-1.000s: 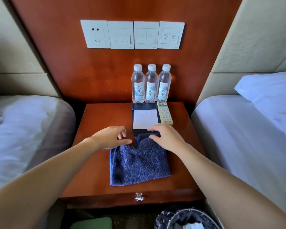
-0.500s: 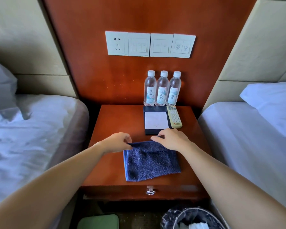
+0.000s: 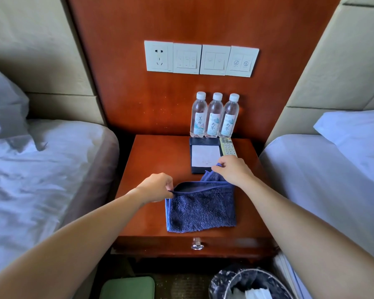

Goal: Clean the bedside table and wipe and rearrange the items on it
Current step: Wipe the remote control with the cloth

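1. One dark blue towel [image 3: 201,212] lies folded on the worktop [image 3: 156,160], towards the front and right of centre. Three water bottles [image 3: 214,117] stand upright in a touching row at the rear right, against the wooden back panel [image 3: 121,87]. One notepad [image 3: 205,156] in a dark holder lies just in front of them. One remote control [image 3: 227,146] lies just beside the notepad's right edge. Four white wall plates [image 3: 201,59] sit in a row on the panel above: one socket and three with switches.
2. The two hands are apart, each pinching the towel. The left hand [image 3: 158,186] grips the far left corner of the upper layer. The right hand [image 3: 232,169] holds the far right corner raised over the notepad's near right corner. Between them the fold gapes open.
3. The towel's near edge lies close to the worktop's front edge without hanging over it. The worktop's left half is bare wood. The left bed [image 3: 41,169] and the right bed [image 3: 322,180] flank it, one on each side. One drawer pull [image 3: 197,243] sits on the front below.
4. The right hand covers the remote control's near end. The fingertips of both hands are mostly hidden by knuckles and cloth. The bottle labels are hard to read. One waste bin [image 3: 225,279] with a dark liner is cut off at the bottom. One green object [image 3: 127,288] beside it is also cut off; what it is cannot be told.
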